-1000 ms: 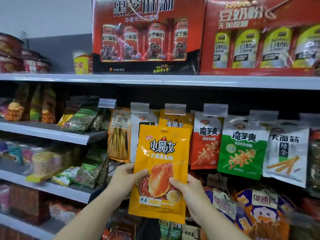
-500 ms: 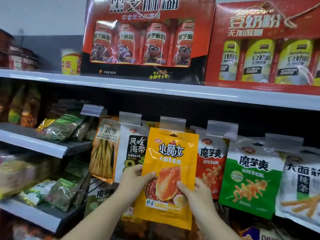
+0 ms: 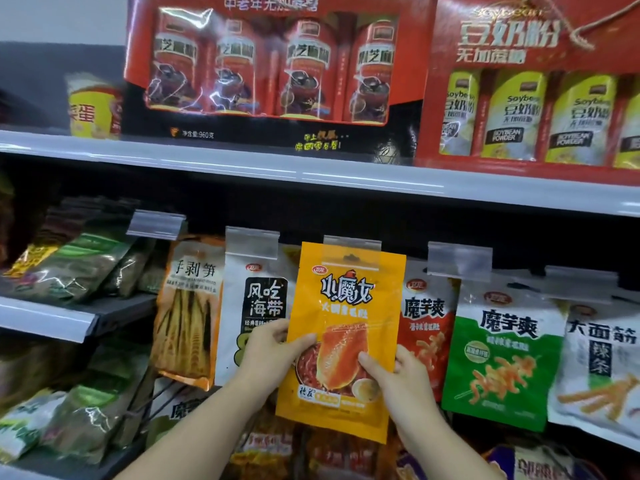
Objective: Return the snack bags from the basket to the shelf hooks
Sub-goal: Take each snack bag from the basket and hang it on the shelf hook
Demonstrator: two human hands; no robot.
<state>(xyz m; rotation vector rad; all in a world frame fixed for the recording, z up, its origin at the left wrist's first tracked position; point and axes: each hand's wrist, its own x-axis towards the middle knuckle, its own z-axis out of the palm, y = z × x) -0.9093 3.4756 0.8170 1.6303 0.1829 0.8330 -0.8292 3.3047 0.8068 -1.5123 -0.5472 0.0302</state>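
While both hands hold it up against the hook row, the orange snack bag sits at the centre of my view, its top edge tucked behind a clear price-tag flap. My left hand pinches the bag's left edge, thumb on the front and fingers curled behind; my right hand grips the lower right side the same way, thumb pressed on the printed picture. At 9 o'clock from the bag hangs a white seaweed bag, partly covered by my left hand, with a bamboo-shoot bag beyond it. At 3 o'clock a red konjac bag is overlapped by the orange one, then a green konjac bag and a white spicy-strip bag. At 12 o'clock, on the grey shelf, stand a red sesame-paste gift box and a soybean-powder gift box.
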